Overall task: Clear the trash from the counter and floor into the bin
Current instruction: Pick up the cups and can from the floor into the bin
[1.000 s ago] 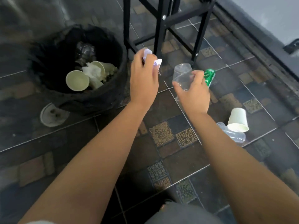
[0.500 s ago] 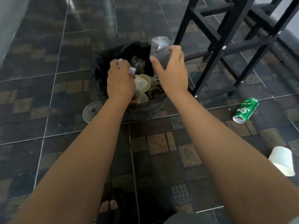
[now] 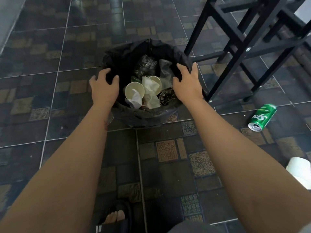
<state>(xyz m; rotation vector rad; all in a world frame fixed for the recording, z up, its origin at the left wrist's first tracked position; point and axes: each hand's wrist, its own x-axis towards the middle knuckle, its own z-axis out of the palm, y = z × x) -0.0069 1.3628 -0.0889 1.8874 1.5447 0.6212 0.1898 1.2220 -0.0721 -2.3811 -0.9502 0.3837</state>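
A round bin lined with a black bag (image 3: 143, 113) stands on the dark tiled floor and holds paper cups (image 3: 134, 89), crumpled paper (image 3: 150, 96) and a clear plastic cup (image 3: 165, 69). My left hand (image 3: 104, 86) hovers over the bin's left rim with fingers spread and nothing in it. Over the right rim, my right hand (image 3: 186, 83) is spread and empty too. A green soda can (image 3: 262, 117) lies on its side on the floor to the right. At the right edge of the view lies a white paper cup (image 3: 298, 172).
A black metal stool frame (image 3: 235, 39) stands just right of the bin, one leg close to my right wrist. My foot in a dark sandal (image 3: 116, 216) shows at the bottom. A pale wall (image 3: 8, 17) runs along the far left.
The crumpled paper has left my left hand and the clear cup has left my right; both now lie in the bin. Both hands have opened and dropped to the rim.
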